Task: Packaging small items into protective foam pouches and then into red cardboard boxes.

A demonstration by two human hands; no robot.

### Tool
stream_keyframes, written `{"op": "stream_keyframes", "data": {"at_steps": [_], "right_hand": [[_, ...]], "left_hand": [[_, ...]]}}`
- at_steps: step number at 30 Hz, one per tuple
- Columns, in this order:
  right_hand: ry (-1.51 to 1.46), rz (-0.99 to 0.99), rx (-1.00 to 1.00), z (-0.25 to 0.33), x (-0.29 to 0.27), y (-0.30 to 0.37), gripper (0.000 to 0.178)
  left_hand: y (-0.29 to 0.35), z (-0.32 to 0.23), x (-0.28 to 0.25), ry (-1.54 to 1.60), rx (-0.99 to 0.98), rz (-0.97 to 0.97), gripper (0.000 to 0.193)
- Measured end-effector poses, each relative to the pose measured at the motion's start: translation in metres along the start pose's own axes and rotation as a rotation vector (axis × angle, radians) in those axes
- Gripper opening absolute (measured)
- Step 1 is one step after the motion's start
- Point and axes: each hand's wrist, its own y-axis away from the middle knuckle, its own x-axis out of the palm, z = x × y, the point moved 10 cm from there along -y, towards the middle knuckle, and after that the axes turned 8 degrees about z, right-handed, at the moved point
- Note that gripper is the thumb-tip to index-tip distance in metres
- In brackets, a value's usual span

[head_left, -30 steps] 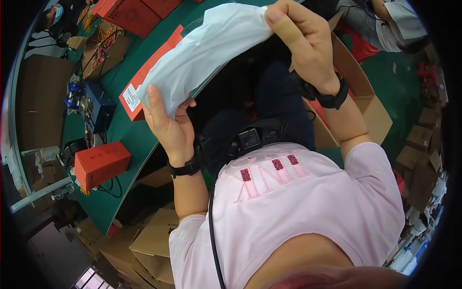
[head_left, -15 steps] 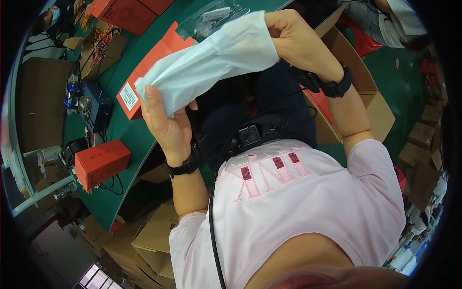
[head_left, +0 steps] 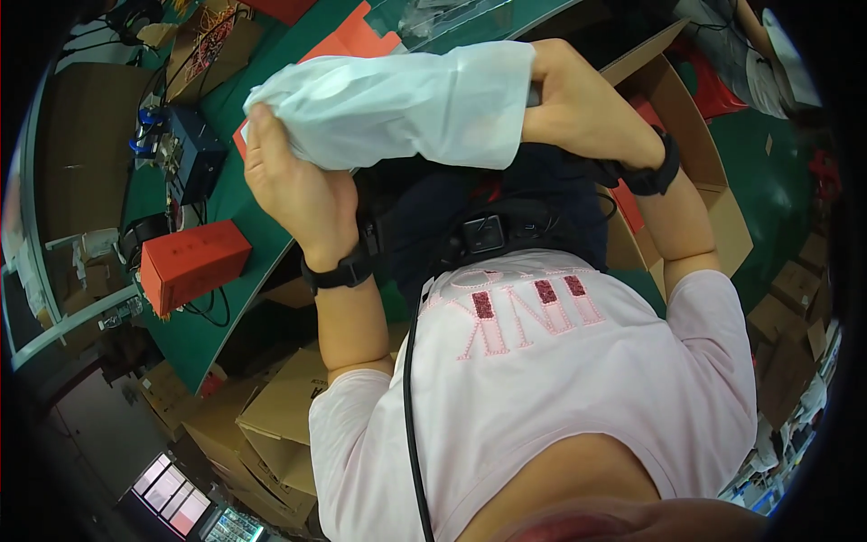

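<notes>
A pale white plastic bag (head_left: 406, 108) stretches nearly level between my hands, above my lap. My left hand (head_left: 293, 185) is closed around its left end, thumb on the near side and the other fingers mostly hidden. My right hand (head_left: 578, 108) is at the wide mouth on the right, with its fingers curled and their tips inside. A small grey edge of something shows there beside the fingers. The bag bulges over contents that I cannot make out. Behind the bag, an orange-red box (head_left: 357, 36) lies partly covered on the green table.
Another orange-red box (head_left: 194, 262) stands at the table's left edge, near a dark blue device (head_left: 194, 154) with cables. At the back is a clear plastic tray (head_left: 452, 23). An open cardboard carton (head_left: 691, 135) sits to my right. More cartons (head_left: 284, 397) stand below left.
The bag has swung from a slant to nearly level, its left end rising and its mouth dropping. My left hand has gone up with it. A grey edge now shows at the mouth.
</notes>
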Motion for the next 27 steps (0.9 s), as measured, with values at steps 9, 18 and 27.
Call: {"op": "stream_keyframes", "data": {"at_steps": [9,18,27], "right_hand": [[0.113,-0.237,-0.069,0.03,-0.001,0.01,0.042],[-0.072,-0.242,0.124,-0.009,0.021,0.003,0.034],[-0.21,-0.252,0.172,-0.016,0.035,0.008,0.036]], "left_hand": [[0.011,-0.004,-0.022,0.573,-0.045,-0.013,0.066],[0.016,0.027,0.029,0.587,-0.249,0.009,0.044],[-0.005,0.042,-0.003,0.751,-0.397,0.034,0.046]]}}
